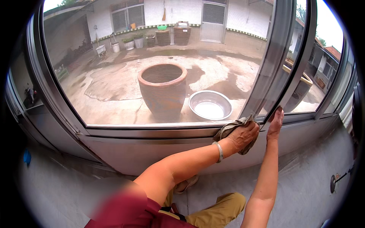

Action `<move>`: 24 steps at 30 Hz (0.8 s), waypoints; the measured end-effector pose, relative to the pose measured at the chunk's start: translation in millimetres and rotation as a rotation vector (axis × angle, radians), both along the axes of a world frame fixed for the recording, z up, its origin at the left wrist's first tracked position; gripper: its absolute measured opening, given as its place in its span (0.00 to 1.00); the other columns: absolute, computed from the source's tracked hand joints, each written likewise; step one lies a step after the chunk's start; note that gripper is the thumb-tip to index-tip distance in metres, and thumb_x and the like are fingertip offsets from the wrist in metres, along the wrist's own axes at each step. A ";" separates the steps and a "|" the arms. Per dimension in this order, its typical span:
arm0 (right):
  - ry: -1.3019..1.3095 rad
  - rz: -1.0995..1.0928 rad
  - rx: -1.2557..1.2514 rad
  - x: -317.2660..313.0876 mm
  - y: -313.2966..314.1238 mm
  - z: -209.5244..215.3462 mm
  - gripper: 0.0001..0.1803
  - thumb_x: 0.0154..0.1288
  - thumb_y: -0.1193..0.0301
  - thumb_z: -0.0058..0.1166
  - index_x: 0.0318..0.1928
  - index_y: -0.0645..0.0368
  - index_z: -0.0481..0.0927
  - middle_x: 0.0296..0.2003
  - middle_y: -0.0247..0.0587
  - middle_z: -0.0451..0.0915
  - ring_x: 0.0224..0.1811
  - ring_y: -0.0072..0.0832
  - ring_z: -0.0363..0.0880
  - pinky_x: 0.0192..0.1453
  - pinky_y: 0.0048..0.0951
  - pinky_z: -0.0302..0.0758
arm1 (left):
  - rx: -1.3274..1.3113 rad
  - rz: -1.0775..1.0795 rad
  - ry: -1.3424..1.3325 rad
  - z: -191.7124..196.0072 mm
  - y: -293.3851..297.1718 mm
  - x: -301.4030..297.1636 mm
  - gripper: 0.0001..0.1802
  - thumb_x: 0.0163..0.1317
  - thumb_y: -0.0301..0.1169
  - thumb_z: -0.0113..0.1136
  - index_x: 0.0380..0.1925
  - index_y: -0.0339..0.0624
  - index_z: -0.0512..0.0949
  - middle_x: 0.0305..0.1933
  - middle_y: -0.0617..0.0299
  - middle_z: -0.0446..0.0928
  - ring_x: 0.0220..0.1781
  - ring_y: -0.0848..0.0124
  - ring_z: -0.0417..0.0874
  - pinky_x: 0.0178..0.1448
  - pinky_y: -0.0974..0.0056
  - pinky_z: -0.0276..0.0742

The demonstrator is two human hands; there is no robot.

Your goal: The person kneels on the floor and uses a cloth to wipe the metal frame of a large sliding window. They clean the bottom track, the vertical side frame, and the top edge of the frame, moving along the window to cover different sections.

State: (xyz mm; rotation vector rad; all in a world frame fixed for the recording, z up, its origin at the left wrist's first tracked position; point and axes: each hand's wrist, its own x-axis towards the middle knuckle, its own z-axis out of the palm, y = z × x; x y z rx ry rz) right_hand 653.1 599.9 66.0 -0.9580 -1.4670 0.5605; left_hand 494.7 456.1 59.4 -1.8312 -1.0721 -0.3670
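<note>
My left hand [245, 136] presses a crumpled grey-brown cloth [230, 128] against the lower rail of the metal window frame [159, 131], near the foot of the vertical sash [270, 60]. A silver bangle sits on that wrist. My right hand [275, 123] rests flat, fingers up, on the bottom of the sliding sash just right of the cloth, holding nothing I can see.
Through the screen lies a courtyard with a big clay jar [162, 91] and a metal basin [210, 105]. A second dark jar [300, 89] stands behind the right pane. Grey tiled floor [304, 178] lies under my knees; a sandal [186, 184] shows below my left arm.
</note>
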 end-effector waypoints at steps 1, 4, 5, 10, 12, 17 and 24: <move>0.311 -0.027 0.014 -26.7 1.6 -6.9 0.35 0.78 0.43 0.39 0.65 0.62 0.65 0.58 0.40 0.70 0.61 0.30 0.65 0.70 0.32 0.58 | -0.001 -0.015 -0.043 -2.4 -0.3 -2.9 0.16 0.59 0.35 0.53 0.43 0.39 0.78 0.47 0.57 0.73 0.54 0.60 0.72 0.69 0.58 0.65; 0.417 0.014 -0.010 -47.4 -8.1 -9.9 0.33 0.77 0.42 0.39 0.63 0.59 0.66 0.56 0.38 0.71 0.57 0.29 0.68 0.66 0.32 0.63 | -0.016 -0.090 -0.142 -9.4 -0.1 -12.8 0.15 0.58 0.34 0.54 0.43 0.39 0.78 0.47 0.58 0.73 0.54 0.62 0.72 0.67 0.62 0.68; 0.420 -0.010 -0.032 -55.5 -15.0 -4.9 0.35 0.76 0.39 0.38 0.57 0.63 0.67 0.49 0.39 0.71 0.52 0.32 0.67 0.63 0.32 0.63 | -0.058 -0.109 -0.159 -10.8 -0.2 -17.8 0.15 0.57 0.34 0.55 0.42 0.39 0.78 0.47 0.57 0.73 0.53 0.62 0.72 0.66 0.62 0.69; 0.233 -0.089 -0.020 -47.6 -16.8 -6.1 0.40 0.75 0.36 0.34 0.58 0.65 0.66 0.53 0.44 0.66 0.55 0.34 0.66 0.63 0.33 0.64 | -0.130 -0.090 -0.196 -3.5 -8.3 -15.5 0.17 0.55 0.33 0.56 0.42 0.35 0.78 0.46 0.56 0.72 0.52 0.61 0.73 0.60 0.66 0.73; 0.225 -0.094 -0.013 -47.5 -17.4 -7.4 0.41 0.75 0.35 0.33 0.59 0.65 0.65 0.54 0.45 0.66 0.56 0.35 0.66 0.64 0.33 0.63 | -0.177 -0.115 -0.234 -1.6 -12.0 -15.7 0.17 0.54 0.32 0.57 0.43 0.33 0.78 0.45 0.56 0.72 0.52 0.62 0.73 0.58 0.68 0.74; 0.241 -0.097 -0.029 -52.9 -13.7 -10.9 0.41 0.75 0.35 0.31 0.60 0.66 0.63 0.54 0.48 0.68 0.56 0.35 0.66 0.66 0.33 0.63 | -0.170 -0.287 -0.514 5.4 -14.7 -18.0 0.09 0.52 0.28 0.58 0.33 0.37 0.75 0.39 0.57 0.72 0.45 0.63 0.77 0.46 0.66 0.79; 0.291 0.065 -0.034 -39.0 -1.7 -18.5 0.39 0.76 0.38 0.34 0.63 0.64 0.61 0.57 0.46 0.67 0.59 0.34 0.67 0.66 0.35 0.65 | -0.286 -0.514 -1.099 20.1 -16.5 -11.4 0.07 0.55 0.20 0.55 0.35 0.36 0.72 0.38 0.49 0.71 0.41 0.49 0.76 0.44 0.54 0.76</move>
